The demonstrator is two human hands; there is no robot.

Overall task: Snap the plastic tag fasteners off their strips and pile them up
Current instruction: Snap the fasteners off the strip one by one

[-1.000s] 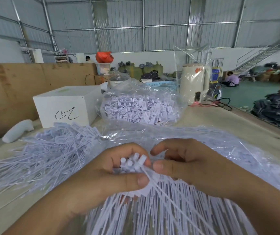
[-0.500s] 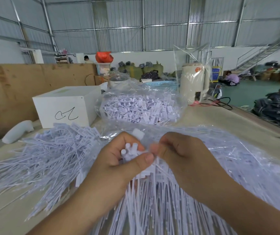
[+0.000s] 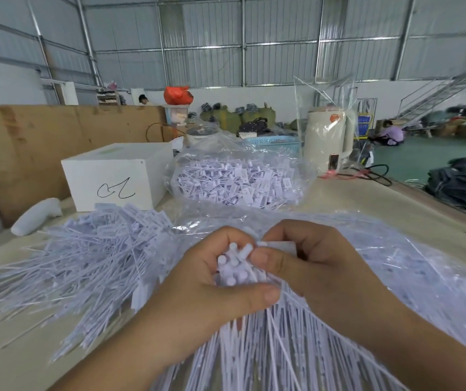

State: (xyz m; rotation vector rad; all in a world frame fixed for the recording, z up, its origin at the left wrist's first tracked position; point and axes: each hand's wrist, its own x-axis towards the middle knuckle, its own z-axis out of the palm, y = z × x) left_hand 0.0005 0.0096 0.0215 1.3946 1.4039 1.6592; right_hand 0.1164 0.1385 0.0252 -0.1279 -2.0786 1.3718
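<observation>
Fasteners (image 3: 234,266) sat bunched in the left hand (image 3: 206,292), whose fingers and thumb curled round the white stub ends while the long thin tails fanned down toward the camera. The right hand (image 3: 310,272) met it from the other side, thumb and forefinger pinching one flat tag (image 3: 278,245) at the top of the bunch. Two loose heaps lay on the worktop (image 3: 347,198): one pile of fasteners (image 3: 91,255) spread to the left, and another inside an open clear bag (image 3: 237,179) farther back; the pieces in each were too many to count. A third mass lay under clear plastic (image 3: 423,266) to the right. One white box (image 3: 116,176) with a black scribble stood behind the left pile, with one white rounded object (image 3: 36,215) beside it. One cream kettle (image 3: 329,142) wrapped in plastic stood at the far edge, near one blue basket (image 3: 271,142). The worktop was pale beige, backed by a brown board (image 3: 57,131). The room was a metal-walled warehouse with a green floor (image 3: 412,156) and a staircase (image 3: 446,91).
</observation>
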